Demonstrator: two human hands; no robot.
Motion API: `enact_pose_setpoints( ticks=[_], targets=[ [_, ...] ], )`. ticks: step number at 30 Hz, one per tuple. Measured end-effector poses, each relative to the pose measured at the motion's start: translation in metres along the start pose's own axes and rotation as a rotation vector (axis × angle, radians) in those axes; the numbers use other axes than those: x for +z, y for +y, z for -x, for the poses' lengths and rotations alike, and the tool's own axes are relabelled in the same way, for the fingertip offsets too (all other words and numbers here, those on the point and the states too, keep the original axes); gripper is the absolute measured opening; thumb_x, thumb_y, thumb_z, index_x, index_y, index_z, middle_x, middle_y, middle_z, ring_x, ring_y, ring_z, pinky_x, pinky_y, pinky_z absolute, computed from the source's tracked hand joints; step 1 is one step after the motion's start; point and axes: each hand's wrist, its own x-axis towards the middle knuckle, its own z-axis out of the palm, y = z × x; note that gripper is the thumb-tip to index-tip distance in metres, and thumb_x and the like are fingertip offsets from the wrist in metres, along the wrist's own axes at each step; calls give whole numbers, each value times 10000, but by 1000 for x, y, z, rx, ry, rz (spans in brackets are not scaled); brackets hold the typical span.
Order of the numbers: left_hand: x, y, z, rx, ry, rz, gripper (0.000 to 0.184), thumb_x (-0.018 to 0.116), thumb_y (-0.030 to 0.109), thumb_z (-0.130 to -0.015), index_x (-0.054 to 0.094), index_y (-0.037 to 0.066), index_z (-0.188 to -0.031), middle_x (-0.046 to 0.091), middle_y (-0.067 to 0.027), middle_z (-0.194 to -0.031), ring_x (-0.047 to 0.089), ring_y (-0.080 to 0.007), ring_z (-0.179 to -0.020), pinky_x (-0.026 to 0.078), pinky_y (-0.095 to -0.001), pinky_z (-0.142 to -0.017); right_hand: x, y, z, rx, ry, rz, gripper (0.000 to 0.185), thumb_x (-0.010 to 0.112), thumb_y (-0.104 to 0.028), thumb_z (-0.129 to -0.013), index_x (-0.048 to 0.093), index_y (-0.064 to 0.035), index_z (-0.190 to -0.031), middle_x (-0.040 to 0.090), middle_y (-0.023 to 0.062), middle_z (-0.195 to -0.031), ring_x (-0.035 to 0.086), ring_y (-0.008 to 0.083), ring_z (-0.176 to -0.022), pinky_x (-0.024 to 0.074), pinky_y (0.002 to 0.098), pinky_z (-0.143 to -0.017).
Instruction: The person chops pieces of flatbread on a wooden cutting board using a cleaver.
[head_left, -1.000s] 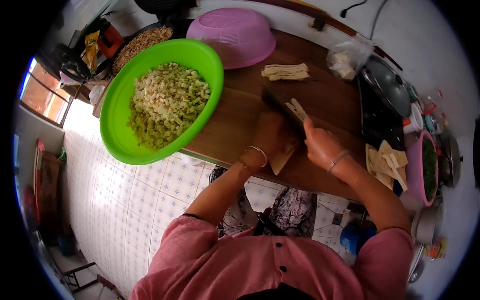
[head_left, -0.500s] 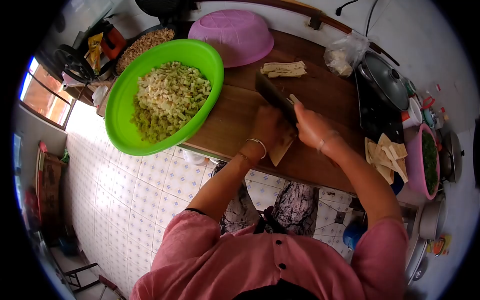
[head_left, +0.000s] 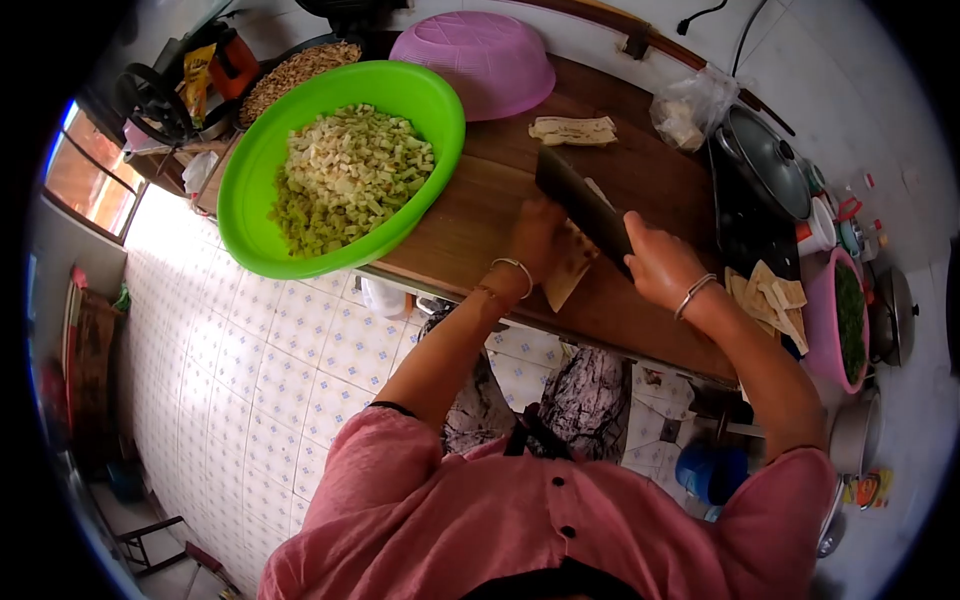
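Observation:
My right hand (head_left: 662, 262) is closed around the handle of a wide-bladed knife (head_left: 582, 205). The blade stands over the wooden table (head_left: 470, 210), just right of my left hand (head_left: 538, 238). My left hand presses on a flat, pale tan sheet of food (head_left: 570, 275); its fingers are darkened and partly blurred. Behind the blade a thin pale strip shows, mostly hidden. A stack of cut strips (head_left: 573, 130) lies farther back on the table.
A green basin (head_left: 240, 210) of chopped pieces stands at left, beside an upturned pink basket (head_left: 480, 60). At right are a plastic bag (head_left: 690, 108), a lidded pan (head_left: 768, 165), more tan sheets (head_left: 765, 298) and a pink tub of greens (head_left: 822, 325).
The knife and my right hand have shifted slightly right, away from my left hand. More of the tan sheet shows between them. The camera view has shifted a little.

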Motion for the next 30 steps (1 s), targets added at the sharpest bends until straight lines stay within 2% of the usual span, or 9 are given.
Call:
enact_pose_setpoints(
  ticks=[2,6,8,12,15,18,25,28,30],
  targets=[
    [-1,-3,-1,-7,-19,31,207,632,67,-676,576,52,-875,544,-155,-918,495,-355,-919,426,-415,-813,1,3,3,2,-89,70,352,572,-71,-816,343,17,-1069,595,273,-783,563,479,-774,447,534,-680],
    [-2,-1,-1,-12,20,58,204,652,100,-683,582,59,-870,546,-162,-918,493,-355,-918,421,-419,-808,-2,2,2,11,-152,59,352,559,-65,-811,347,25,-1076,600,266,-776,572,469,-772,449,534,-676],
    [-2,-1,2,-46,-27,49,217,648,108,-689,577,60,-887,545,-161,-920,487,-357,-929,417,-425,-802,-4,-4,-3,26,-189,63,341,515,20,-747,375,22,-1059,622,255,-850,605,439,-820,487,511,-689],
    [-4,4,-3,-43,-131,-73,225,626,124,-706,566,55,-912,544,-162,-926,477,-363,-927,407,-435,-785,18,-2,-33,-50,-54,-42,416,541,7,-731,360,10,-1106,609,262,-830,603,441,-782,486,509,-668],
    [-5,5,2,-3,-157,23,196,604,93,-709,545,30,-886,529,-184,-919,461,-384,-912,389,-462,-800,20,-3,-24,-18,-23,-78,409,542,17,-726,372,14,-1099,615,253,-819,611,434,-778,493,508,-651],
    [-4,6,-5,19,-77,9,175,601,73,-711,547,37,-874,533,-174,-902,467,-377,-890,396,-455,-778,13,2,-19,-58,8,-123,383,535,28,-729,379,30,-1080,617,257,-814,616,430,-775,498,504,-638],
    [2,1,0,12,-42,-68,164,613,75,-716,551,35,-862,540,-171,-888,475,-373,-887,401,-449,-767,4,3,-2,-4,-177,-88,346,532,42,-734,392,53,-1050,631,247,-839,624,420,-804,509,478,-658],
    [-1,2,0,40,-45,-109,189,623,98,-726,555,35,-890,554,-170,-892,485,-371,-882,404,-446,-768,31,-4,-21,-42,-16,-67,331,541,34,-738,405,51,-1038,633,246,-845,630,399,-812,511,468,-671],
    [4,3,-5,73,-57,-119,210,626,114,-733,558,34,-915,566,-167,-893,492,-370,-877,406,-443,-768,46,-7,-56,-135,193,-128,310,554,15,-744,418,39,-1021,634,243,-850,635,381,-831,508,471,-677]
  ],
)
